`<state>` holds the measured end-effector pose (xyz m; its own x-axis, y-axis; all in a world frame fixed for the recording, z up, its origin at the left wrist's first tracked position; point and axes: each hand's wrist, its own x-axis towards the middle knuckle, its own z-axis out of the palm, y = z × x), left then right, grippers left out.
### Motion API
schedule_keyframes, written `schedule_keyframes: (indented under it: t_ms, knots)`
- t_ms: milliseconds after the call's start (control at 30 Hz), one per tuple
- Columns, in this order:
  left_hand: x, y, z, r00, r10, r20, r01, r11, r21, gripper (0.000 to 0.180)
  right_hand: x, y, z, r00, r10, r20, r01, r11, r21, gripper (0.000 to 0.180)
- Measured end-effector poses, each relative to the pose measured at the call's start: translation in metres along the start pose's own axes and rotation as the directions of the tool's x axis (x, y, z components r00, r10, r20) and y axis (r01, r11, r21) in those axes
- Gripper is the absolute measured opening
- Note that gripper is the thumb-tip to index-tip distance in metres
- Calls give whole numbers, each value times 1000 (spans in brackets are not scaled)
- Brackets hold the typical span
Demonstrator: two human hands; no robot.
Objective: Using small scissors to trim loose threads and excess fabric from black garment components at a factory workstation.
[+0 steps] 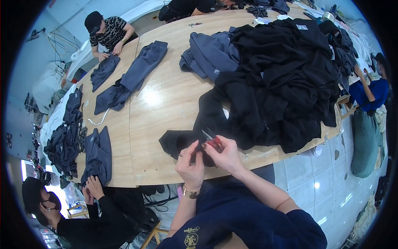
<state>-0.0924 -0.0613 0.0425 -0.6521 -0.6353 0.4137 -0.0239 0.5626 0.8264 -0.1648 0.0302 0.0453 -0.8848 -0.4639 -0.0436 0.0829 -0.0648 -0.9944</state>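
At the far left edge of the wooden table (166, 103), a heap of dark grey garments (64, 141) lies bunched. Just right of it a co-worker's hands (92, 187) rest on a folded grey piece (98, 154). Further up, another person's hands (108, 53) press on a small grey garment (103, 71), and a long grey pair of trousers (132, 76) lies stretched beside it.

Near the table's front edge, the left hand (190, 164), with a ring and a gold watch, pinches the black fabric (182, 139) between thumb and fingers, its grip clenched on the cloth. Touching it, the right hand (224, 154) has its grip closed around red-handled thread snips (210, 139), blades pointing up and left over the same fabric.

That fabric runs on into the big black pile (282, 83) filling the table's right half, with grey-blue garments (211, 54) behind it. At the far right, a person in blue (371, 92) sits beside the table.
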Motion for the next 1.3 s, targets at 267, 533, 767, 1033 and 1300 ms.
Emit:
schedule_keyframes:
  t_ms: [267, 533, 767, 1033, 1300]
  knots:
    - [2, 0, 3, 1000, 1, 2, -1, 1000, 31, 36, 2, 1, 0, 999, 43, 18, -44, 994, 96, 20]
    - [-3, 2, 3, 983, 182, 0, -178, 961, 212, 33, 0, 4, -2, 998, 56, 4, -56, 998, -5, 21]
    - [-12, -5, 11, 966, 256, 23, -253, 933, 256, 36, -1, 13, -10, 999, 28, 20, -27, 998, -49, 14]
    - [-9, -1, 11, 979, 205, 1, -198, 945, 260, 37, 5, -2, -4, 990, -130, -44, 114, 956, -271, 17]
    - [-15, -6, 8, 996, -79, -35, 77, 996, -52, 33, -1, 5, -9, 959, 245, 143, -278, 912, 303, 10]
